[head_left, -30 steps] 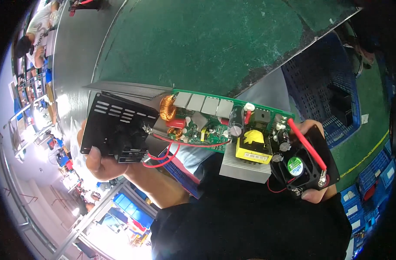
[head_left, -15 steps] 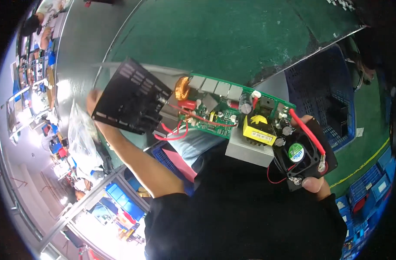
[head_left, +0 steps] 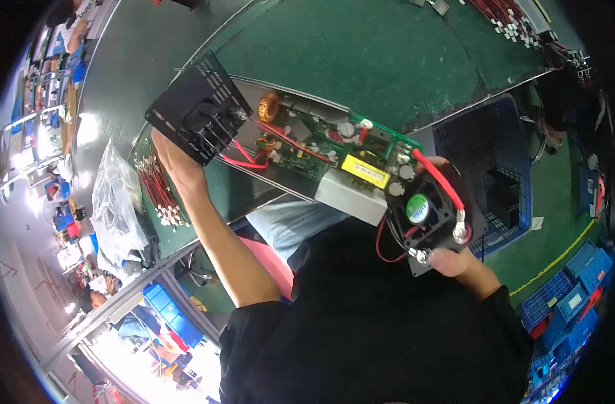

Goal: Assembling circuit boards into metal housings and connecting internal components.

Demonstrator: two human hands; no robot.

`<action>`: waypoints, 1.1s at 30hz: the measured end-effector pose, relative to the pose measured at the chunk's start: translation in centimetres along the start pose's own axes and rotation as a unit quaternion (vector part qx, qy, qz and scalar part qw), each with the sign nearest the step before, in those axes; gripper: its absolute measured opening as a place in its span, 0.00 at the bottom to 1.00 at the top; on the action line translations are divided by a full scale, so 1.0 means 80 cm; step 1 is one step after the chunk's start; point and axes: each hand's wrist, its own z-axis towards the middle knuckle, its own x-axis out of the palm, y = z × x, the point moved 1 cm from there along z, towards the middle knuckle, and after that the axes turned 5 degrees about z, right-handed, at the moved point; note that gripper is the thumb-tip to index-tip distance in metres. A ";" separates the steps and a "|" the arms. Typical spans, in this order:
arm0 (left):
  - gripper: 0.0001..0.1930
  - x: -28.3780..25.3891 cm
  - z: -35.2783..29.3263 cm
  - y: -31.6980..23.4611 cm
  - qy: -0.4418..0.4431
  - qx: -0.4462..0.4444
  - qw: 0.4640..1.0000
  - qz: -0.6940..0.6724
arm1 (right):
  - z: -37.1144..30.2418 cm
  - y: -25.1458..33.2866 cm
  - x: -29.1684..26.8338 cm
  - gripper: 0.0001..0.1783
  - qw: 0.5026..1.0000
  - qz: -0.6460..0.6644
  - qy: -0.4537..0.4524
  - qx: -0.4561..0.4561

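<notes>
At the left of the frame a clear plastic bag lies crumpled, with a bundle of red wires with white ends just right of it on the green worktop. Your left hand reaches up into the upper left, mostly hidden behind the black vented end plate it holds; the fingers are behind the plate, so you cannot tell exactly how they close, though the plate is held off the worktop. Red leads run from that plate to the green circuit board in the middle, which carries a copper coil, a yellow transformer and a grey heat sink along its lower edge. Right of centre, the black fan plate hangs off the board's end, a thick red cable crossing it. Your right hand grips its lower edge, thumb pressed on the face, fingers clamped around it. A blue crate sits behind, at the right.
</notes>
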 end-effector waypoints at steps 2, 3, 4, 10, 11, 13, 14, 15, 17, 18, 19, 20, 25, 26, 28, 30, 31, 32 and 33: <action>0.17 0.019 -0.008 -0.018 -0.092 -0.160 0.947 -0.262 | 0.006 0.015 0.016 0.53 0.999 0.001 -0.035 -0.005; 0.17 0.014 -0.015 -0.009 -0.098 -0.157 0.946 -0.266 | 0.007 0.016 0.018 0.49 0.998 -0.036 -0.053 -0.022; 0.17 0.009 -0.026 0.008 -0.134 -0.016 0.991 0.006 | 0.012 0.028 0.025 0.41 0.998 0.016 -0.033 0.046; 0.22 0.027 -0.026 -0.022 -0.161 -0.127 0.979 0.021 | 0.020 0.036 0.052 0.25 0.989 -0.010 0.021 0.144; 0.22 0.020 -0.016 -0.017 -0.164 -0.123 0.979 0.018 | 0.021 0.032 0.056 0.26 0.991 0.014 0.014 0.129; 0.26 -0.005 0.007 0.005 -0.103 -0.156 0.979 -0.077 | 0.025 0.039 0.057 0.27 0.989 0.006 0.030 0.143; 0.31 -0.010 0.012 0.004 -0.062 -0.180 0.977 -0.091 | 0.026 0.043 0.057 0.28 0.986 0.000 0.036 0.160; 0.31 -0.008 0.008 -0.008 -0.059 -0.175 0.978 -0.096 | 0.028 0.043 0.056 0.28 0.988 -0.002 0.032 0.154; 0.32 0.003 -0.019 -0.042 -0.010 -0.198 0.958 -0.208 | 0.028 0.038 0.054 0.30 0.993 -0.016 0.036 0.113; 0.32 0.021 -0.034 -0.041 -0.023 -0.180 0.975 -0.124 | 0.027 0.035 0.055 0.33 0.994 -0.015 0.015 0.106; 0.32 0.029 -0.053 -0.042 -0.046 -0.165 0.985 -0.035 | 0.030 0.038 0.056 0.33 0.994 -0.013 0.016 0.106; 0.30 0.029 -0.059 -0.100 0.062 -0.089 0.989 0.099 | 0.038 0.037 0.053 0.35 0.991 -0.049 0.061 0.106; 0.28 0.041 -0.079 -0.052 0.004 0.187 0.964 0.188 | 0.051 0.053 0.032 0.57 0.982 -0.127 0.065 0.121; 0.29 0.041 -0.082 -0.066 0.020 0.097 0.987 0.123 | 0.055 0.056 0.023 0.62 0.970 -0.203 0.091 0.095; 0.30 0.045 -0.093 -0.101 -0.003 0.047 0.998 0.047 | 0.057 0.063 0.032 0.63 0.979 -0.144 0.077 0.125; 0.34 0.045 -0.097 -0.107 -0.031 0.018 0.999 -0.035 | 0.051 0.057 0.037 0.64 0.981 -0.056 0.055 0.176; 0.34 0.041 -0.089 -0.112 -0.036 0.011 0.999 -0.031 | 0.048 0.051 0.042 0.64 0.980 -0.058 0.062 0.182; 0.34 0.034 -0.077 -0.124 -0.004 -0.052 0.999 -0.008 | 0.044 0.048 0.047 0.62 0.985 0.002 0.035 0.169; 0.35 0.029 -0.068 -0.125 0.024 -0.117 0.993 0.011 | 0.040 0.043 0.055 0.60 0.986 0.060 0.009 0.155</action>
